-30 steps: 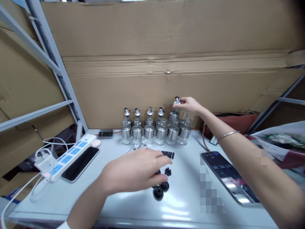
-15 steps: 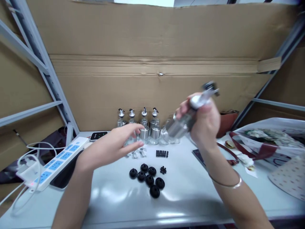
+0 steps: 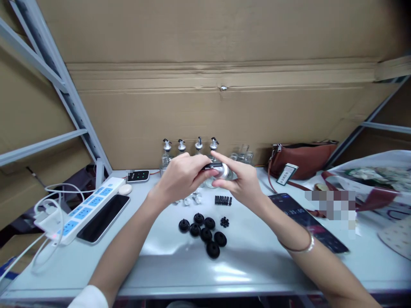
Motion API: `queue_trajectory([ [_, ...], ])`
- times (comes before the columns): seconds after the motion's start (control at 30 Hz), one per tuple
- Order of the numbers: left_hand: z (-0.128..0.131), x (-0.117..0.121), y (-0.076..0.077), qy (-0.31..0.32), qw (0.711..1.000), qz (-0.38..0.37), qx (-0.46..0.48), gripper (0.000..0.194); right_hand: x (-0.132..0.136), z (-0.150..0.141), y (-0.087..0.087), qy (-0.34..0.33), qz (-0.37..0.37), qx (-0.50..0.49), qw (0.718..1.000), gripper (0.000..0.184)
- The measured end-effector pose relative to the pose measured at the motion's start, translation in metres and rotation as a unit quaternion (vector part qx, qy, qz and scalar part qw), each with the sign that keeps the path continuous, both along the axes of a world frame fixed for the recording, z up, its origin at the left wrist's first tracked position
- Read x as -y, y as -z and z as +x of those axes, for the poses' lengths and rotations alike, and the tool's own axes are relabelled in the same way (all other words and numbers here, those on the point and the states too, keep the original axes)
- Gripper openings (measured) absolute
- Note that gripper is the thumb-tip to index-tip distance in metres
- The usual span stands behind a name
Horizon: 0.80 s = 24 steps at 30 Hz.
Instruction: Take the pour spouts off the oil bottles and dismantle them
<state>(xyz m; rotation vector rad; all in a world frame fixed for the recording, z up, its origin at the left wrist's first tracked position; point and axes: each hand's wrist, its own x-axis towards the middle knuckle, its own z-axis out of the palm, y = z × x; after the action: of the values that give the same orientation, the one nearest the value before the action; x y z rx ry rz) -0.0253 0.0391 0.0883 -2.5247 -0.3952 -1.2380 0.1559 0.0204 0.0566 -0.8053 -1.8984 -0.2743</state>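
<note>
My left hand pinches the black-tipped pour spout of an oil dispenser bottle between thumb and fingers. Wrapped around the bottle near its silver collar is my right hand; the two hands meet over the middle of the table, and they hide most of the bottle's body. Behind them stand several similar bottles with silver pourer tops, partly covered by my hands. Nearer to me lie several round black stoppers, a small cluster of black parts and a row of black pieces.
Small clear pieces lie below my left hand. To the left are a power strip with white cables and a black phone. A lit phone, a brown bag and a white bag occupy the right.
The bottle has come from the right to the middle, with its spout turned toward my left hand. My left hand, open before, now grips the spout. The view has shifted slightly.
</note>
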Motion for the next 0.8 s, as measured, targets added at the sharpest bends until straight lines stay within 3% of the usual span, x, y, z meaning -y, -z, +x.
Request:
queue_trajectory([
  [0.17,0.0,-0.007,0.002,-0.009,0.998,0.064,-0.001,0.033,-0.029,0.009,0.017,0.073,-0.06,-0.064,0.993,0.065],
  [0.33,-0.021,-0.01,-0.011,-0.057,0.995,0.03,0.077,0.037,-0.066,0.037,0.03,0.132,-0.062,-0.259,0.955,0.048],
  [0.5,-0.033,-0.024,-0.014,-0.05,0.987,-0.136,0.064,0.034,-0.094,0.051,0.049,0.13,-0.083,-0.284,0.946,0.029],
  [0.67,-0.032,-0.034,-0.006,-0.07,0.945,-0.317,-0.045,0.008,-0.115,0.055,0.067,0.13,-0.087,-0.234,0.959,0.019],
  [0.8,-0.025,-0.034,0.0,-0.051,0.925,-0.367,-0.083,0.009,-0.13,0.065,0.074,0.158,-0.05,-0.18,0.97,0.024],
])
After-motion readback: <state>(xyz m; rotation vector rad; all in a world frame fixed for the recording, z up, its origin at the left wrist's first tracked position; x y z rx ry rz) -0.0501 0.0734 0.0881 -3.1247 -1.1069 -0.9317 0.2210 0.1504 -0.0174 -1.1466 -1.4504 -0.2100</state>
